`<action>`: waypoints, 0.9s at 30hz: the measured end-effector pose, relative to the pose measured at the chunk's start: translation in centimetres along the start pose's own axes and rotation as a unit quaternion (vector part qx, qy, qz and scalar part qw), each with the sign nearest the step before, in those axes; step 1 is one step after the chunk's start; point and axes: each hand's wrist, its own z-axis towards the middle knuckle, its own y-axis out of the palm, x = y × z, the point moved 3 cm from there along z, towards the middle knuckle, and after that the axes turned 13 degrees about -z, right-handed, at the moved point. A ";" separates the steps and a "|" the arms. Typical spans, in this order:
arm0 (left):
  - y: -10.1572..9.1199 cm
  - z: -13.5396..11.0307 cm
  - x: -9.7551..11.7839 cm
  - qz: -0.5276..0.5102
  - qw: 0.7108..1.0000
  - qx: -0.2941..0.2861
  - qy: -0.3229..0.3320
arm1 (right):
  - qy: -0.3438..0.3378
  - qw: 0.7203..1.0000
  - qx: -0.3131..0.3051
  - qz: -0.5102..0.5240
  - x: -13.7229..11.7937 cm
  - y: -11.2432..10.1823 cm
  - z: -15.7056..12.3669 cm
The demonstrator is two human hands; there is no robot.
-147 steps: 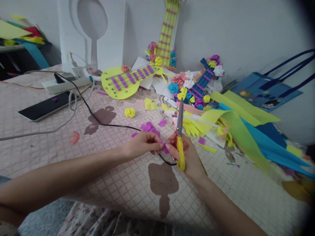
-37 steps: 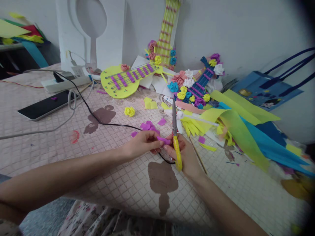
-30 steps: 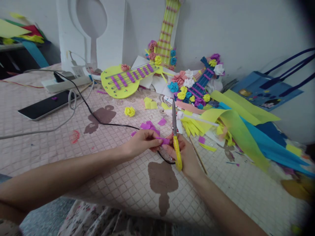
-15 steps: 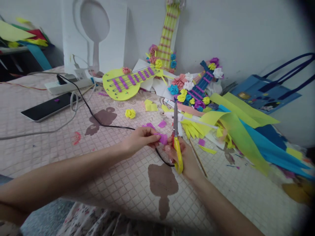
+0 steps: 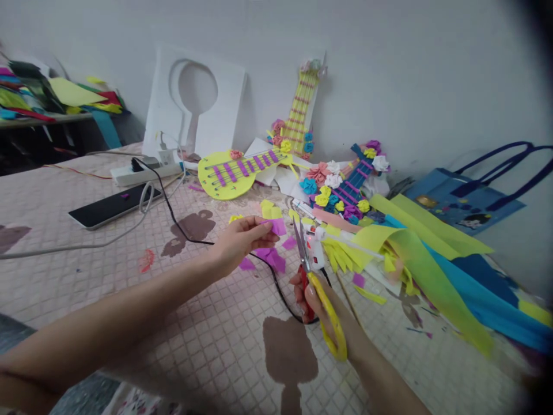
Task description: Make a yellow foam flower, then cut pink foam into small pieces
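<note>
Left hand (image 5: 246, 237): grip pinched narrow on purple paper (image 5: 278, 226), center of frame. Right hand (image 5: 316, 301): grip wrapped round scissors (image 5: 306, 262), right of center; blades slightly parted, tips up, near purple paper but apart from it. Purple scraps (image 5: 273, 260) on table (image 5: 207, 351), just below left hand's fingers. Black cord (image 5: 276, 283) between hands. Phone (image 5: 103, 210) left side. Yellow paper guitar (image 5: 239, 187) upper middle. Blue bag (image 5: 444, 196) right side, yellow paper strips (image 5: 425, 276) nearby.
</note>
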 end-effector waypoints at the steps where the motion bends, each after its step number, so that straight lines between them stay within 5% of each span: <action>1: 0.0 0.0 0.2 -0.005 1.000 0.001 0.010 | 0.002 1.000 -0.007 -0.001 0.0 0.1 -0.1; 11: 0.4 -0.4 0.3 -0.014 1.000 -0.007 0.027 | 0.001 0.998 -0.036 -0.046 -1.9 1.0 -0.5; 27: 0.4 -0.6 -1.0 -0.004 0.998 -0.008 0.056 | -0.017 0.997 -0.024 -0.072 -0.8 1.6 0.0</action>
